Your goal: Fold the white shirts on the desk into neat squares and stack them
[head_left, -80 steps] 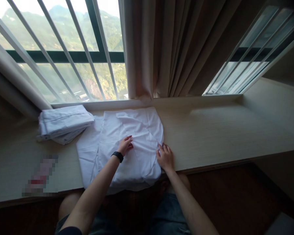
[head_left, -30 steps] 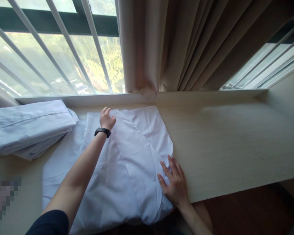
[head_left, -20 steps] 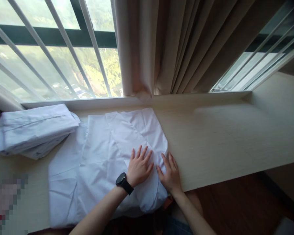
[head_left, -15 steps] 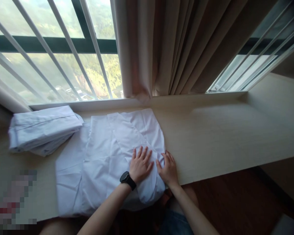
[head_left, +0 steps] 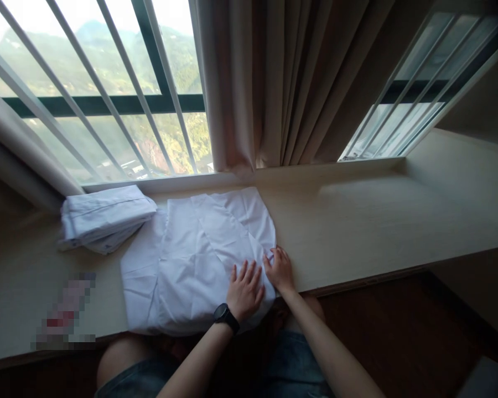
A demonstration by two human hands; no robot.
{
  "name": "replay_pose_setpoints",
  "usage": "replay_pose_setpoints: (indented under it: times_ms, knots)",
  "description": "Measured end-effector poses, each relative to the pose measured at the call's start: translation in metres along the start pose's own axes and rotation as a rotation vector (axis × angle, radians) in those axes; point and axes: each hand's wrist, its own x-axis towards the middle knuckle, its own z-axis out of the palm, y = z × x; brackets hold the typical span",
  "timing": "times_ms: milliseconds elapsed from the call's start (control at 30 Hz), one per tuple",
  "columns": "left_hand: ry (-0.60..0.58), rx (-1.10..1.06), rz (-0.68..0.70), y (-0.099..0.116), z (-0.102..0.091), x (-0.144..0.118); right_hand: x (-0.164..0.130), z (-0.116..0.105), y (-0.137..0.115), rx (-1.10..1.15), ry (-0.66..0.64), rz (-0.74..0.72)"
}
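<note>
On the table (head_left: 357, 221), our left hand (head_left: 245, 290) lay flat on a white garment (head_left: 199, 237); our right hand (head_left: 279, 269) curled at its edge, grip unclear. Tugging might have slid it off the table's front.

Brown curtains (head_left: 269, 83) flank a barred window (head_left: 103, 105) (hazy hills (head_left: 95, 50) beyond).

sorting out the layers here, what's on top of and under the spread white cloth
The left hand lies on top of the white cloth, and the right hand touches its edge. The pale ledge shows beside it; whatever lies directly beneath is covered.
</note>
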Motion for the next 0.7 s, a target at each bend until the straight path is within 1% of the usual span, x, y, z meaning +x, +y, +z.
replay_pose_setpoints:
  times_ms: [167,367,500,600,700]
  knots:
    - [-0.003,-0.010,0.011,-0.003,-0.001,0.000,-0.002,0.004,0.001,-0.015,0.028,-0.010]
    - [0.014,-0.004,0.005,-0.001,0.002,-0.006,-0.003,0.004,0.002,-0.021,0.025,-0.011]
    - [-0.009,-0.023,-0.001,0.001,0.001,-0.009,-0.004,0.003,0.003,-0.023,0.026,-0.027]
    - [-0.045,-0.060,0.019,-0.011,-0.008,-0.008,-0.006,0.003,0.004,-0.021,0.029,-0.029]
    - [-0.026,-0.038,0.019,-0.039,-0.025,-0.011,-0.007,0.004,0.005,-0.018,0.025,-0.029]
